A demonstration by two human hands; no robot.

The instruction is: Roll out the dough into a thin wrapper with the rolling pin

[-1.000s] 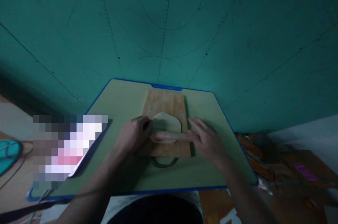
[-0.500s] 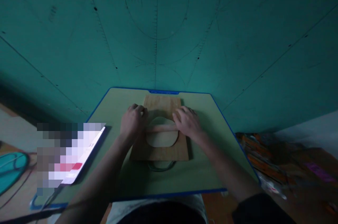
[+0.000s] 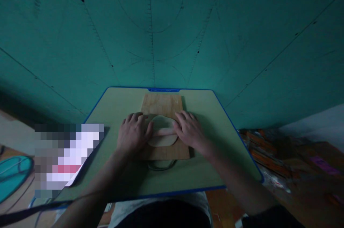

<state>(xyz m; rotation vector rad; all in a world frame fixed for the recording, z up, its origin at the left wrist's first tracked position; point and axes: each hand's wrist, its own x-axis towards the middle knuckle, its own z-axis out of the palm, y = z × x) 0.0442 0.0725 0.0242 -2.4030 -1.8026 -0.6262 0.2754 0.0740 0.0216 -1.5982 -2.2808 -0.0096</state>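
A pale sheet of dough (image 3: 162, 142) lies flat on a wooden board (image 3: 162, 102), its outline a rough oval. Across the dough runs a wooden rolling pin (image 3: 164, 132), only its middle showing between my hands. My left hand (image 3: 133, 132) covers the pin's left end, palm down, thumb toward the middle. Over the right end rests my right hand (image 3: 188, 129), fingers stretched forward and thumb along the pin. Both pin ends are hidden under the hands.
The board sits on a pale folding table (image 3: 209, 170) with a blue rim. A tablet-like lit screen (image 3: 73, 174), partly blurred out, stands at the left. A green marked wall (image 3: 172, 41) rises behind the table. Clutter (image 3: 266, 152) lies on the floor at the right.
The rolling pin has shifted slightly across the dough, and more dough shows beyond it. My fingers have gone from curled to more stretched out over the pin. The view has tilted a little.
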